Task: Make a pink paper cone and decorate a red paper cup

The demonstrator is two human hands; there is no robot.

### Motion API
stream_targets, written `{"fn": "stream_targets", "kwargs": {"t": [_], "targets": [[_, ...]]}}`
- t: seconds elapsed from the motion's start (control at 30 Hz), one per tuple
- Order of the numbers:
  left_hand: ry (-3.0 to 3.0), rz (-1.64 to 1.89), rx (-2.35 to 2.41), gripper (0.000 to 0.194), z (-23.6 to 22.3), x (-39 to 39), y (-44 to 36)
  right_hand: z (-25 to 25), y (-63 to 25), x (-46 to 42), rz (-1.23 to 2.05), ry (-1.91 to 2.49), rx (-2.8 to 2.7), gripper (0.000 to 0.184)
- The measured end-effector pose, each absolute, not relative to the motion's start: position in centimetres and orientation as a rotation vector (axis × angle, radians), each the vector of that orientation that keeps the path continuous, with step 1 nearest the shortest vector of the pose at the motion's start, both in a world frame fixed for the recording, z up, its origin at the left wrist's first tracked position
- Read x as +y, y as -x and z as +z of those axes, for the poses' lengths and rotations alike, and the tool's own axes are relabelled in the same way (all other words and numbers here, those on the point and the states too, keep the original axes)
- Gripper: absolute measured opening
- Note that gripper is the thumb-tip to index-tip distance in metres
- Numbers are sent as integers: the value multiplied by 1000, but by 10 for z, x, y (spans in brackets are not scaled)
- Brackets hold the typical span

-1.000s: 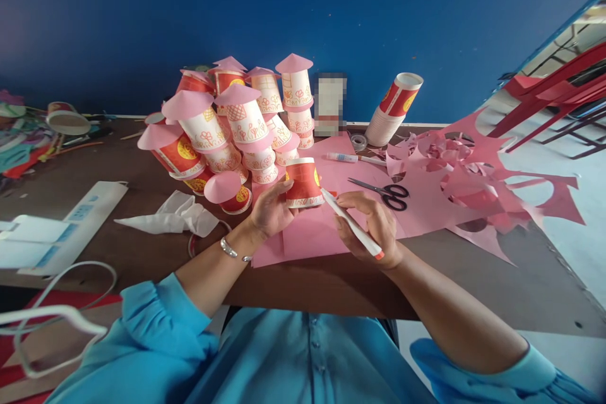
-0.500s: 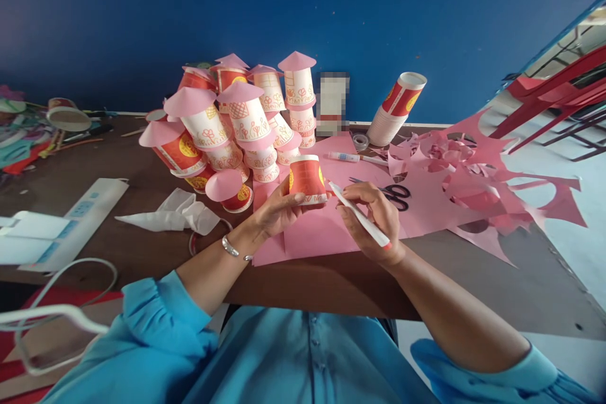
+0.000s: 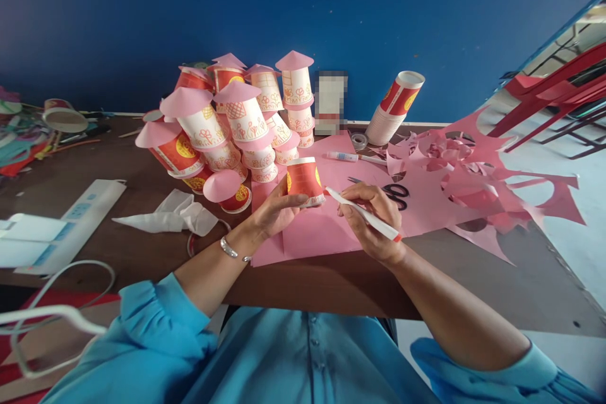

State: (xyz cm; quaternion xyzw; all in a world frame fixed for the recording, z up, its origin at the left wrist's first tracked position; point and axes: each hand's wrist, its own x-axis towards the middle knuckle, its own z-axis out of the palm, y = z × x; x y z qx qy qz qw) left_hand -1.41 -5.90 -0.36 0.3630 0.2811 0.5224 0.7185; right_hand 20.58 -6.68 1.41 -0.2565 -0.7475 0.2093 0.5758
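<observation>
My left hand [image 3: 277,209] grips a red paper cup [image 3: 303,178], held upside down with its white rim low and yellow marks on its sides. In my right hand [image 3: 374,221] is a white marker pen [image 3: 369,219] with a red end, its tip pointing at the cup's right side. Whether the tip touches the cup I cannot tell. Under both hands lies pink paper [image 3: 317,237]. Black-handled scissors [image 3: 396,196] rest just beyond my right hand. Behind the cup stand several stacked paper cups with pink cone tops [image 3: 243,117], some drawn with flowers.
A tall stack of paper cups [image 3: 394,110] leans at the back right, beside a roll of tape [image 3: 358,140]. A glue stick [image 3: 341,156] lies on the pink paper. Cut pink scraps [image 3: 461,170] cover the right side. Crumpled white wrapping [image 3: 175,214] and a power strip [image 3: 78,221] lie left.
The marker pen has tilted flatter, and its tip has drawn slightly left toward the cup. My left hand still holds the cup in nearly the same place.
</observation>
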Motion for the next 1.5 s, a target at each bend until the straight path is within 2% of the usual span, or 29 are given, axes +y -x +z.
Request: {"fn": "stream_targets", "kwargs": {"t": [0.17,0.47,0.67,0.8,1.1,1.3,1.5], "targets": [[-704,1173,596,60,-10,-57,17,15,-206,-65,430,606,-1774,4],[-784,1195,584,76,-11,-58,15,16,-207,-63,423,626,-1789,3],[-827,1169,645,64,-8,-59,13,15,-207,-64,431,662,-1778,14],[-851,1155,666,67,-7,-60,13,15,-207,-65,440,664,-1773,9],[-922,1107,680,51,-1,-61,10,19,-206,-65,373,634,-1789,3],[-987,1086,697,52,-3,-60,10,18,-206,-66,270,556,-1853,10],[-1012,1054,694,63,-6,-59,11,16,-202,-66,162,516,-1879,14]]}}
